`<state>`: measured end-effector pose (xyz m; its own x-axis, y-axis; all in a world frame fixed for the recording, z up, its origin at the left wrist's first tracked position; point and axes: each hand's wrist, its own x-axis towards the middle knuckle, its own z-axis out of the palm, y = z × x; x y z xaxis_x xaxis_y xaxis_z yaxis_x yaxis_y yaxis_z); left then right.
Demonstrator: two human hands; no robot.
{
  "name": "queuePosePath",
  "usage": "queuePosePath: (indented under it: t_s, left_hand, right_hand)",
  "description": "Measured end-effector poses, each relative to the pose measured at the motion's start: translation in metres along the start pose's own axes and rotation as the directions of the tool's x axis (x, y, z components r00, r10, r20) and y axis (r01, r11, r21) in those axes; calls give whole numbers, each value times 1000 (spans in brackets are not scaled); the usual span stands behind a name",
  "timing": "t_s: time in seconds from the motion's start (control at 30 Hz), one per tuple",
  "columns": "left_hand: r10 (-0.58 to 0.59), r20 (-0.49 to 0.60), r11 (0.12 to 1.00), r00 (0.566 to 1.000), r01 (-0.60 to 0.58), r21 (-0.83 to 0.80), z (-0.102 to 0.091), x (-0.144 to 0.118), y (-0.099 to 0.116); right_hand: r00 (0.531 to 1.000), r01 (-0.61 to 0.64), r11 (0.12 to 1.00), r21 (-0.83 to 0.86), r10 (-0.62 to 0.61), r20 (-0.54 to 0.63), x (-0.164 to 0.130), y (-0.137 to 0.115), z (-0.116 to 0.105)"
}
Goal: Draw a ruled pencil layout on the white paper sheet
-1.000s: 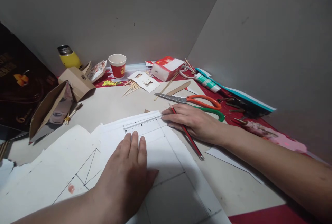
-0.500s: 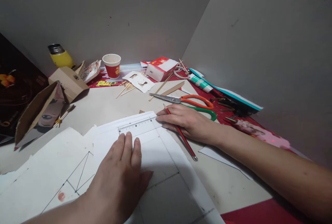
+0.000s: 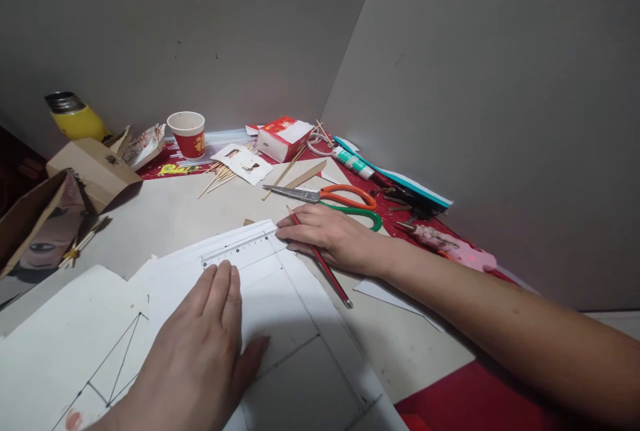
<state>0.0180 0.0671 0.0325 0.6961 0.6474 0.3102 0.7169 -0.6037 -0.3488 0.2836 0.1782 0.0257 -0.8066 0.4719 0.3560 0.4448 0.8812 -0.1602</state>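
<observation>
- Head view: I see my left hand (image 3: 200, 344) lying flat and open, palm down, on the white sheet (image 3: 280, 311) at the near edge of the table (image 3: 175, 211), fingertips just short of the clear ruler (image 3: 237, 246).
- The ruler lies along the far edge of the sheet, its scale marks facing the near edge.
- My right hand (image 3: 330, 234) rests at the ruler's right end, fingers extended and touching the sheet's far right corner; a red pencil (image 3: 320, 259) is gripped between the fingers, its tip pointing toward the far edge and its back end trailing toward the near right edge.
- Drawn pencil lines cross the sheet below both hands.
- Scissors (image 3: 325, 196) with one orange and one green handle lie just beyond the right hand, blades pointing left.
- Along the far edge stand a red paper cup (image 3: 187, 134), a red-and-white box (image 3: 284, 137) and a yellow flask (image 3: 75, 118) at the far left corner.
- A brown cardboard box (image 3: 93, 168) sits near the left edge.
</observation>
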Motion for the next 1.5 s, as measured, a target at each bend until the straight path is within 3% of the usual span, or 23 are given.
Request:
queuePosePath:
  t_s: [0.33,0.83,1.5]
  left_hand:
    - [1,-14,1000,1000,-1,-23,0,-1,0]
    - [-135,182,978,974,160,-131,1,-6,8]
    - [-137,64,985,988,143,-96,2,-6,15]
  right_hand:
    - [1000,-10,1000,18,10,12,0,1,0]
    - [1000,0,1000,28,0,-7,0,-2,0]
    - [999,38,999,-19,-38,-19,3,-3,-2]
